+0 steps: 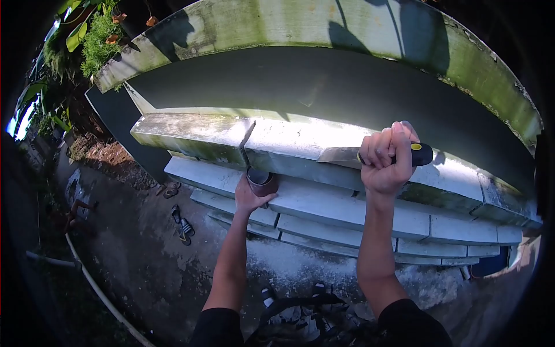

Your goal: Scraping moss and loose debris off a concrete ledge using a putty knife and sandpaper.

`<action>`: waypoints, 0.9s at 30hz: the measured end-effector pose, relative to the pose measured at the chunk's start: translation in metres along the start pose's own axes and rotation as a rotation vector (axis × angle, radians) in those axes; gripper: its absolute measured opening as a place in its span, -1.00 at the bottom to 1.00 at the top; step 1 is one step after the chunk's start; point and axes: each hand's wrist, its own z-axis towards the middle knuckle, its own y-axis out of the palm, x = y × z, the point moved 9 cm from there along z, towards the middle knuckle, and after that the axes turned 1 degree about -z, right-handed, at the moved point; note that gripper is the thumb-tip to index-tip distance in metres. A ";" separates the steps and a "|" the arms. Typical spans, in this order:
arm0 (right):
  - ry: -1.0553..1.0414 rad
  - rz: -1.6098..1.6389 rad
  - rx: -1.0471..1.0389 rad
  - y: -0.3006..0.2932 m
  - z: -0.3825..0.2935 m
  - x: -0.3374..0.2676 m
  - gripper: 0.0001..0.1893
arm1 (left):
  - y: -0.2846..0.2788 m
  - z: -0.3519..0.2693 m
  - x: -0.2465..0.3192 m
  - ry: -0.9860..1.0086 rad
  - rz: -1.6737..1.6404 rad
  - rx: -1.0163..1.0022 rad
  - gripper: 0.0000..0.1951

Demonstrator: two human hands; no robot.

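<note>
My right hand (388,158) is closed around the black and yellow handle of a scraper (340,154). Its flat metal blade points left and meets the front edge of the sunlit upper ledge (288,136). White patches and greenish stains cover that ledge. Lower down and to the left, my left hand (251,193) grips a round, open-topped brown container (263,184). The container is at the stepped ledges, just below a dark vertical joint in the upper one. What is inside the container cannot be made out.
Pale stepped ledges (329,204) run below the upper one. A mossy concrete band (299,26) curves overhead. Sandals (184,227) lie on the concrete ground (143,260), left. White debris (299,260) is scattered by my feet. A pipe (102,299) and plants (102,43) are at left.
</note>
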 end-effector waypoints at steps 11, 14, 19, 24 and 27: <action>0.017 0.123 0.048 -0.012 0.004 -0.007 -0.66 | 0.000 -0.006 -0.010 -0.058 0.092 -0.008 0.15; -0.010 0.128 0.087 -0.016 -0.001 -0.001 -0.66 | 0.003 -0.003 -0.002 0.031 0.079 0.044 0.14; -0.003 0.101 0.072 -0.014 0.004 -0.006 -0.66 | 0.000 -0.003 -0.005 0.007 0.055 0.033 0.11; -0.046 -0.013 0.151 -0.009 -0.011 0.024 -0.64 | 0.002 0.000 -0.003 -0.007 0.068 0.029 0.11; -0.022 0.080 0.167 -0.011 -0.003 0.009 -0.65 | 0.002 -0.003 -0.008 -0.003 0.049 0.017 0.10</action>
